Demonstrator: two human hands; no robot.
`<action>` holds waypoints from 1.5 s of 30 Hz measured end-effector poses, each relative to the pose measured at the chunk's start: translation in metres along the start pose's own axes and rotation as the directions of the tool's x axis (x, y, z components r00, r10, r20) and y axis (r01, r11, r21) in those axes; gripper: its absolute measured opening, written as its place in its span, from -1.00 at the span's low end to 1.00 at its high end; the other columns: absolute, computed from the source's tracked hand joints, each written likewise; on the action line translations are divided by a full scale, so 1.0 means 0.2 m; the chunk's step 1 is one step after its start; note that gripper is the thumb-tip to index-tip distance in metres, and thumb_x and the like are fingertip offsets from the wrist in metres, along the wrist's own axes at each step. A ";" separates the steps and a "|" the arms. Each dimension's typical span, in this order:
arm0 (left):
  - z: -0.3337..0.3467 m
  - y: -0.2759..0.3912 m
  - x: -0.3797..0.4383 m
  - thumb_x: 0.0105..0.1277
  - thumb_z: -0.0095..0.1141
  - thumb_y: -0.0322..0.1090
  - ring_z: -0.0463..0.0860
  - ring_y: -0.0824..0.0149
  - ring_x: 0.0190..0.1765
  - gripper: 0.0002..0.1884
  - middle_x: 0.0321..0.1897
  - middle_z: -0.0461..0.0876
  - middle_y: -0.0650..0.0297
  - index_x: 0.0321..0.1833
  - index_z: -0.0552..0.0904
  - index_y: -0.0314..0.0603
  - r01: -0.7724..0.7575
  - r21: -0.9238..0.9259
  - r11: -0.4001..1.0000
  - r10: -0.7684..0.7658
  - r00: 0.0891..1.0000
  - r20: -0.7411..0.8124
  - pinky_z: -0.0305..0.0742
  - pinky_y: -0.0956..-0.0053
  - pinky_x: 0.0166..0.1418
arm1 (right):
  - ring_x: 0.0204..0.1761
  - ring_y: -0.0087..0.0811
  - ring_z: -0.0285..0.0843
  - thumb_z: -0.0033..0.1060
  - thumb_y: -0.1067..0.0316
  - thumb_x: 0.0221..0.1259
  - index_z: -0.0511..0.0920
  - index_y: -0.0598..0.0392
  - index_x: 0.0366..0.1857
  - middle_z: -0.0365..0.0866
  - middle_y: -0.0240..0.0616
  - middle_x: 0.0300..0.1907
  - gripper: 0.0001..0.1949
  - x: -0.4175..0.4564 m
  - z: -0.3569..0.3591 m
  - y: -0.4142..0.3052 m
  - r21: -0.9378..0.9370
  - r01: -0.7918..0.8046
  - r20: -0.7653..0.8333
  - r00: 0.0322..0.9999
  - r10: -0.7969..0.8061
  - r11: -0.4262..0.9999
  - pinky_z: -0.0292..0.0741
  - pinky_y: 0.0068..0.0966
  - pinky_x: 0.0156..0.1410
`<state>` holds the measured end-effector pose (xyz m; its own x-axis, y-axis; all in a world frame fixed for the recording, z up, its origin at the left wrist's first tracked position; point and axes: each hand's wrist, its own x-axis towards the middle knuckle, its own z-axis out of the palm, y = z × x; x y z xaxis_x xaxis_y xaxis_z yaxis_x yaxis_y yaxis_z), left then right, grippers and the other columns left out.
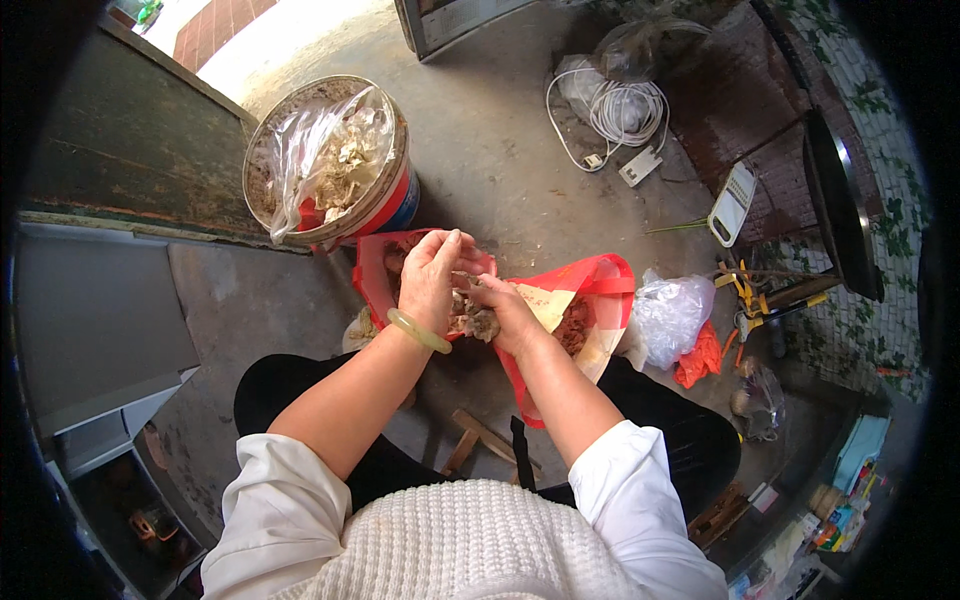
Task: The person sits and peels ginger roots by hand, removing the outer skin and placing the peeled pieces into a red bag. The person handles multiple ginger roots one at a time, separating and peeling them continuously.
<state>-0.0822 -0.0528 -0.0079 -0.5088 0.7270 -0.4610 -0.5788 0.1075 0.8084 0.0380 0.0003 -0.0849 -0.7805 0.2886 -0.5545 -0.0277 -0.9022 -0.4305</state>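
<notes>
My left hand (433, 281), with a pale bangle on its wrist, is raised over a red bag (367, 274) on the floor. Its fingers are apart and curved towards my right hand (506, 311). My right hand is curled around a greyish, crumpled clump (480, 322) whose exact kind I cannot tell. More pale pieces show between the two hands. To the right, a second red bag (611, 281) stands open with reddish-brown crumbly matter (574, 326) inside and a cream paper flap (547, 301) at its edge.
A large bucket (405, 161) holding a clear plastic bag (300, 142) and pale scraps stands ahead on the left. A coiled white cable (626, 112), a grater (731, 204), a white plastic bag (671, 315) and an orange bag (699, 356) lie to the right. Wooden pieces (480, 442) are between my legs.
</notes>
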 end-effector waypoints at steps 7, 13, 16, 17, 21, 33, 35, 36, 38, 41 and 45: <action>0.00 0.02 0.01 0.47 0.03 -0.21 0.62 0.47 -0.33 -0.80 -0.32 0.64 0.27 -0.16 0.58 -0.19 -0.012 -0.002 1.000 0.012 1.000 -0.010 0.52 0.59 -0.27 | -0.13 -0.39 0.67 0.05 0.20 0.42 0.45 0.18 0.20 0.63 -0.23 -0.05 -0.61 -0.05 0.02 -0.08 -0.102 -0.050 0.097 0.993 0.060 0.993 0.64 -0.42 -0.10; -0.01 0.02 0.02 0.47 0.04 -0.24 0.61 0.45 -0.35 -0.81 -0.33 0.63 0.24 -0.16 0.57 -0.23 0.019 -0.028 0.999 -0.019 1.000 -0.005 0.55 0.59 -0.23 | -0.04 -0.39 0.67 -0.06 -0.11 0.45 0.46 0.11 0.22 0.64 -0.29 -0.01 -0.48 -0.03 -0.08 -0.04 -0.157 -0.064 0.001 0.998 0.065 0.985 0.62 -0.48 -0.23; 0.00 0.03 0.01 0.47 0.03 -0.24 0.61 0.45 -0.35 -0.80 -0.33 0.63 0.23 -0.16 0.57 -0.25 0.035 -0.032 0.999 -0.035 0.999 -0.012 0.56 0.59 -0.21 | 0.00 -0.37 0.67 -0.10 -0.15 0.46 0.46 0.09 0.22 0.64 -0.30 -0.01 -0.47 -0.05 -0.09 -0.07 -0.111 -0.082 0.049 0.995 0.088 0.990 0.61 -0.51 -0.26; 0.01 0.04 0.00 0.47 0.03 -0.25 0.61 0.45 -0.36 -0.80 -0.33 0.63 0.23 -0.16 0.57 -0.25 0.032 -0.034 0.999 -0.033 0.999 -0.015 0.57 0.59 -0.20 | 0.01 -0.35 0.67 -0.09 -0.11 0.46 0.46 0.09 0.22 0.64 -0.29 -0.01 -0.49 -0.05 -0.10 -0.07 -0.100 -0.080 0.062 0.994 0.087 0.992 0.61 -0.50 -0.26; 0.00 0.03 0.02 0.47 0.03 -0.27 0.61 0.45 -0.35 -0.82 -0.33 0.63 0.23 -0.16 0.57 -0.26 0.013 -0.006 1.000 -0.013 1.000 -0.009 0.57 0.58 -0.19 | 0.03 -0.31 0.66 -0.03 0.09 0.43 0.43 0.12 0.24 0.63 -0.26 0.02 -0.56 -0.06 -0.14 -0.07 -0.075 -0.044 0.125 0.991 0.053 0.996 0.62 -0.47 -0.20; -0.02 0.00 0.03 0.46 0.05 -0.27 0.62 0.46 -0.35 -0.82 -0.34 0.65 0.24 -0.15 0.58 -0.26 0.023 0.026 0.999 -0.023 1.000 0.010 0.54 0.59 -0.21 | 0.04 -0.37 0.61 0.16 0.39 0.27 0.38 0.22 0.24 0.59 -0.23 0.07 -0.55 -0.03 -0.16 -0.04 -0.099 0.049 0.176 0.984 -0.031 0.994 0.59 -0.37 0.05; -0.03 -0.01 0.03 0.46 0.05 -0.27 0.62 0.46 -0.34 -0.82 -0.34 0.65 0.25 -0.14 0.58 -0.26 0.026 0.029 0.999 -0.027 1.000 0.009 0.54 0.58 -0.22 | 0.06 -0.38 0.59 0.18 0.37 0.28 0.37 0.23 0.25 0.58 -0.24 0.08 -0.53 -0.01 -0.16 -0.03 -0.113 0.046 0.161 0.986 -0.028 0.993 0.56 -0.40 0.08; -0.03 -0.01 0.03 0.45 0.05 -0.27 0.62 0.46 -0.34 -0.82 -0.34 0.65 0.25 -0.14 0.58 -0.25 0.030 0.031 0.999 -0.030 0.999 0.011 0.54 0.58 -0.22 | 0.08 -0.38 0.57 0.18 0.35 0.29 0.37 0.25 0.26 0.58 -0.25 0.09 -0.53 0.00 -0.17 -0.02 -0.107 0.042 0.154 0.988 -0.025 0.993 0.54 -0.41 0.10; -0.03 -0.03 0.04 0.45 0.05 -0.26 0.63 0.46 -0.33 -0.81 -0.33 0.65 0.24 -0.13 0.57 -0.26 0.030 0.051 0.998 -0.031 0.999 0.022 0.54 0.56 -0.24 | 0.12 -0.39 0.54 0.20 0.32 0.31 0.37 0.26 0.26 0.56 -0.26 0.10 -0.52 0.03 -0.18 0.01 -0.117 0.060 0.108 0.993 -0.048 0.991 0.50 -0.44 0.16; -0.01 -0.04 0.03 0.45 0.06 -0.26 0.63 0.45 -0.32 -0.81 -0.32 0.65 0.25 -0.12 0.57 -0.24 0.071 0.121 0.990 -0.080 0.995 0.067 0.54 0.56 -0.24 | 0.18 -0.40 0.47 0.21 0.31 0.33 0.41 0.25 0.24 0.55 -0.25 0.14 -0.55 0.04 -0.13 0.04 -0.323 0.144 0.040 0.989 -0.139 0.935 0.43 -0.47 0.24; 0.00 -0.15 0.04 0.44 0.09 -0.31 0.61 0.51 -0.30 -0.85 -0.31 0.64 0.31 -0.10 0.57 -0.25 0.128 0.257 0.958 -0.168 0.976 0.142 0.48 0.60 -0.27 | 0.02 -0.48 0.55 0.17 0.35 0.34 0.54 0.19 0.05 0.64 -0.23 -0.03 -0.73 0.04 -0.21 0.02 -0.625 0.317 0.103 0.939 -0.327 0.714 0.49 -0.51 0.09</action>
<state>-0.0696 -0.0506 -0.0359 -0.3087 0.7873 -0.5337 -0.4558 0.3701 0.8095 0.0579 0.0132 -0.1213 -0.7883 0.5333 -0.3069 0.1230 -0.3521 -0.9279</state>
